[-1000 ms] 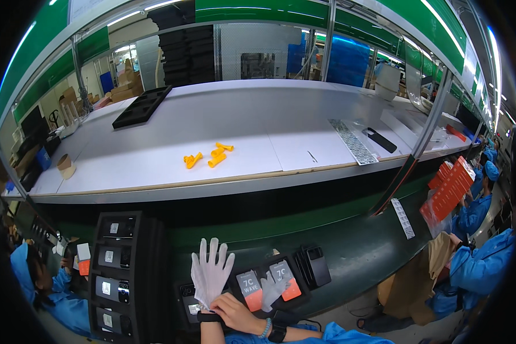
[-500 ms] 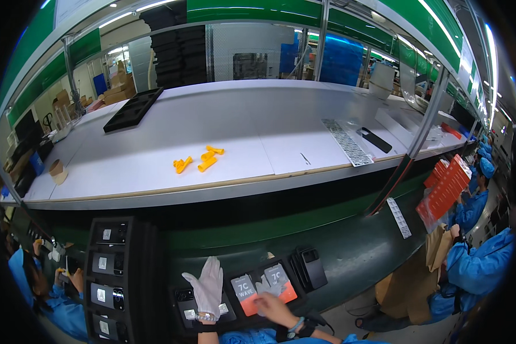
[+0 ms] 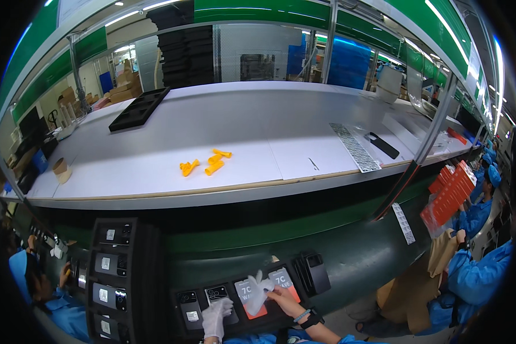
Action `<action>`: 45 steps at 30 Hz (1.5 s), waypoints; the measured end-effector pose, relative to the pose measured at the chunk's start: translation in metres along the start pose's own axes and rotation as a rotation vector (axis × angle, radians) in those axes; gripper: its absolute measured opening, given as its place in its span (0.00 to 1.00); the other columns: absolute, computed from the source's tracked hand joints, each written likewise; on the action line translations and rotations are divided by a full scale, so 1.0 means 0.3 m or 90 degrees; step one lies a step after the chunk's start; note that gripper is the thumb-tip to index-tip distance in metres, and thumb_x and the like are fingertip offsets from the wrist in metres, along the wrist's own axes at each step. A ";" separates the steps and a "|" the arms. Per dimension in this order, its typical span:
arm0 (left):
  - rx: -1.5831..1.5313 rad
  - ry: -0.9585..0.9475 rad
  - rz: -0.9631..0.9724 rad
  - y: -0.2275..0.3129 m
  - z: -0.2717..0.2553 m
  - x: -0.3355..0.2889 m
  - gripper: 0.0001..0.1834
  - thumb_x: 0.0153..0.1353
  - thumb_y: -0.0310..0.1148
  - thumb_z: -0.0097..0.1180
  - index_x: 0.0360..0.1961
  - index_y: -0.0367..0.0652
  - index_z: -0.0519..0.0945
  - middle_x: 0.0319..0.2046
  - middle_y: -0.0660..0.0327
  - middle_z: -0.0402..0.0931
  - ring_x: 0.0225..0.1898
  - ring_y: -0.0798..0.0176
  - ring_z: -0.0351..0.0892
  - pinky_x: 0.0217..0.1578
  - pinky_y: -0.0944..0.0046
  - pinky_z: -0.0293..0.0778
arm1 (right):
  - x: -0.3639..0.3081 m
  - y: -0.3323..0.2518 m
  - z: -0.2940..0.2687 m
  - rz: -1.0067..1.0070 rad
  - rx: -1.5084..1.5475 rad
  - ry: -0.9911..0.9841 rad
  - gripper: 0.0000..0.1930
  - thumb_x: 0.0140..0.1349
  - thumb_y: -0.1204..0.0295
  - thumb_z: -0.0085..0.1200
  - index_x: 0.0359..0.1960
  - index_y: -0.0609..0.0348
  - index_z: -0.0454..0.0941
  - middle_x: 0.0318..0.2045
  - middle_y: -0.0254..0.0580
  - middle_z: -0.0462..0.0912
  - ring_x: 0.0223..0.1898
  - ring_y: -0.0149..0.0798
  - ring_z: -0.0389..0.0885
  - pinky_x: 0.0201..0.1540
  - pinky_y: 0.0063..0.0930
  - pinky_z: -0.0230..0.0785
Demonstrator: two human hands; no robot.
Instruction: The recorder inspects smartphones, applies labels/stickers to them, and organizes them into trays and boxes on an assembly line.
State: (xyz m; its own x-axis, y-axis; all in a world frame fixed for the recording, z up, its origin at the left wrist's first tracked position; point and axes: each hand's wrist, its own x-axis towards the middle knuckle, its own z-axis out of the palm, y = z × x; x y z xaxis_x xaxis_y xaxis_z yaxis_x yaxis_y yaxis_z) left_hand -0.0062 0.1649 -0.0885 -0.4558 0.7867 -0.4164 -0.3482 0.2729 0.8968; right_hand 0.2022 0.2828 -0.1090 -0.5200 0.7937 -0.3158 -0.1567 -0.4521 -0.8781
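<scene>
My left hand (image 3: 215, 319) wears a white glove and hovers low over a black tray (image 3: 198, 337). Its fingers are loosely bent, with nothing visible in them. Two dark phones, a left one (image 3: 190, 312) and a second (image 3: 217, 293) beside it, lie in the tray, the second partly covered by my left hand. My bare right hand (image 3: 285, 303) pinches a limp white glove (image 3: 259, 291). That glove hangs over a grey-and-orange package (image 3: 257, 310) and hides part of it. A similar package (image 3: 285, 281) lies to the right, partly behind my right hand.
A stack of black trays with phones (image 3: 116, 265) stands left. More dark phones (image 3: 315, 271) lean together at right. Beyond is a white bench (image 3: 241, 126) with yellow pieces (image 3: 214, 167), a black tray (image 3: 139, 109) and a label sheet (image 3: 354, 148). Co-workers in blue are on both sides.
My left hand has dropped from a flat, spread pose to a lower, bent one. My right hand has raised the loose glove off the packages. The view has shifted slightly.
</scene>
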 end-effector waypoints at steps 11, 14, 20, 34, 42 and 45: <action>0.100 -0.074 0.162 -0.043 0.219 -0.031 0.23 0.50 0.19 0.59 0.51 0.33 0.74 0.48 0.51 0.76 0.47 0.60 0.79 0.49 0.64 0.75 | 0.005 0.003 -0.031 0.037 0.178 0.063 0.10 0.69 0.70 0.43 0.46 0.62 0.71 0.44 0.40 0.78 0.46 0.36 0.77 0.51 0.32 0.69; 0.162 -0.135 0.152 -0.044 0.255 -0.043 0.26 0.50 0.24 0.62 0.53 0.33 0.73 0.51 0.50 0.75 0.50 0.58 0.78 0.51 0.64 0.73 | 0.010 0.051 -0.076 0.004 0.197 0.059 0.14 0.69 0.66 0.42 0.51 0.60 0.70 0.47 0.39 0.76 0.48 0.35 0.75 0.52 0.31 0.67; 0.356 -0.107 0.102 -0.056 0.281 -0.023 0.30 0.50 0.41 0.65 0.53 0.41 0.73 0.48 0.52 0.77 0.45 0.60 0.79 0.45 0.65 0.74 | -0.013 0.005 -0.073 -0.029 0.172 0.083 0.13 0.69 0.67 0.42 0.49 0.61 0.70 0.45 0.39 0.76 0.44 0.33 0.77 0.49 0.31 0.69; 0.686 0.001 0.459 -0.105 0.314 0.084 0.18 0.54 0.28 0.50 0.48 0.48 0.75 0.36 0.57 0.79 0.37 0.56 0.79 0.37 0.57 0.71 | -0.131 -0.206 0.146 -0.330 -0.516 0.244 0.13 0.52 0.74 0.59 0.41 0.57 0.78 0.36 0.39 0.72 0.31 0.34 0.73 0.35 0.24 0.69; 0.653 -0.026 0.596 0.015 0.357 0.076 0.16 0.53 0.28 0.53 0.45 0.47 0.76 0.37 0.57 0.78 0.38 0.56 0.79 0.39 0.57 0.71 | -0.042 -0.109 0.063 -0.315 -0.443 0.294 0.06 0.54 0.76 0.58 0.34 0.64 0.80 0.25 0.38 0.80 0.28 0.31 0.79 0.31 0.22 0.71; 0.185 -0.012 0.280 0.098 0.405 0.017 0.14 0.49 0.32 0.62 0.39 0.44 0.79 0.42 0.57 0.78 0.39 0.56 0.79 0.40 0.62 0.75 | -0.021 -0.089 0.060 -0.212 -0.205 0.284 0.06 0.54 0.77 0.58 0.33 0.68 0.80 0.24 0.38 0.81 0.25 0.28 0.79 0.29 0.19 0.72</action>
State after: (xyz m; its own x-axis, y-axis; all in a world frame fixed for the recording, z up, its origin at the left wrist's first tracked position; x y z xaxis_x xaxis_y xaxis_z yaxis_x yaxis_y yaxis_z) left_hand 0.0807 0.2442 -0.0462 -0.4920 0.8705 0.0095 0.1163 0.0550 0.9917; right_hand 0.1945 0.2824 -0.0771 -0.0766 0.9949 -0.0656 0.0461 -0.0621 -0.9970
